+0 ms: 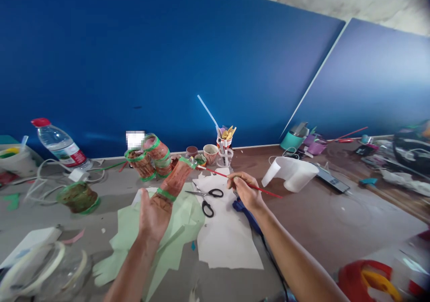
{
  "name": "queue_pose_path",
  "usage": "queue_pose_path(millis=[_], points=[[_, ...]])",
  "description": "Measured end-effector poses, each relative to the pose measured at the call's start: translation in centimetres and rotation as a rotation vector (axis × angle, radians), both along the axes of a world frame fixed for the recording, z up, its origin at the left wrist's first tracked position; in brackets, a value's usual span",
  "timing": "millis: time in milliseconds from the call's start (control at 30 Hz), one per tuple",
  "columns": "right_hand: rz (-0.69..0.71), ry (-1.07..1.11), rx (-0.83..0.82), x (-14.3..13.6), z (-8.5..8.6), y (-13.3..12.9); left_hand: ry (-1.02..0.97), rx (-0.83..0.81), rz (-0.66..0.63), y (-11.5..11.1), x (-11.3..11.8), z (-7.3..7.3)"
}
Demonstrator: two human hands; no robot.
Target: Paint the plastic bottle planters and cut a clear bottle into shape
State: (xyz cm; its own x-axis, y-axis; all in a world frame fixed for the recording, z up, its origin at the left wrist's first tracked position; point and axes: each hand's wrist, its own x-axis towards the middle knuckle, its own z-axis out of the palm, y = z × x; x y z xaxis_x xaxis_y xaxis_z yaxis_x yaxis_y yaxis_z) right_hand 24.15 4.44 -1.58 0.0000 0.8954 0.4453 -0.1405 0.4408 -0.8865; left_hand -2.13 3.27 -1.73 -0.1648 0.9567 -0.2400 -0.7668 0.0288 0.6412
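My left hand (156,214), palm up, supports a reddish-brown painted cylinder (177,179) with green bands at both ends. The cylinder tilts up to the right. In my right hand (245,189) is a thin red paintbrush (215,172), pinched between the fingers. Its tip is at the cylinder's upper green rim. Black-handled scissors (207,197) lie between the hands on white paper (225,239). Crumpled green paper (179,235) lies under and beside my left hand. Small paint cups (210,154) stand behind the cylinder.
Similar banded cylinders (157,152) stand at the back left, another (79,197) farther left. A water bottle (62,145) leans near the blue partition (151,60). To the right are a white paper roll (290,174), a phone (329,178) and a blue corded tool (247,214).
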Motion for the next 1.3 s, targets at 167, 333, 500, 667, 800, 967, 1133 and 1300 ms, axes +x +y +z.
queue_pose_path(millis=[167, 333, 500, 667, 800, 967, 1133, 1300], points=[[0.021, -0.031, 0.012, -0.2, 0.2, -0.1, -0.095, -0.012, -0.02, 0.0, -0.2, -0.3], [-0.007, -0.092, 0.02, 0.1, 0.1, 0.1, -0.214, -0.048, -0.018, 0.0, -0.7, -0.1], [-0.003, -0.034, 0.036, 0.2, -0.1, 0.0, -0.217, -0.052, -0.008, 0.1, -0.4, 0.2], [0.033, -0.087, 0.051, 0.0, 0.1, -0.2, -0.165, -0.064, -0.015, 0.0, -0.1, 0.5], [0.001, -0.152, 0.036, 0.2, 0.3, -0.1, -0.166, -0.094, -0.002, -0.1, -0.3, 0.4], [-0.008, -0.091, 0.04, 0.2, 0.2, 0.0, -0.178, -0.083, 0.0, 0.1, -0.5, 0.0], [0.018, -0.108, 0.044, 0.1, 0.2, 0.0, -0.174, -0.052, -0.045, 0.3, -0.7, -1.0], [-0.015, -0.087, 0.028, 0.7, -0.2, 0.3, -0.12, -0.035, -0.023, 0.2, -0.8, -1.2]])
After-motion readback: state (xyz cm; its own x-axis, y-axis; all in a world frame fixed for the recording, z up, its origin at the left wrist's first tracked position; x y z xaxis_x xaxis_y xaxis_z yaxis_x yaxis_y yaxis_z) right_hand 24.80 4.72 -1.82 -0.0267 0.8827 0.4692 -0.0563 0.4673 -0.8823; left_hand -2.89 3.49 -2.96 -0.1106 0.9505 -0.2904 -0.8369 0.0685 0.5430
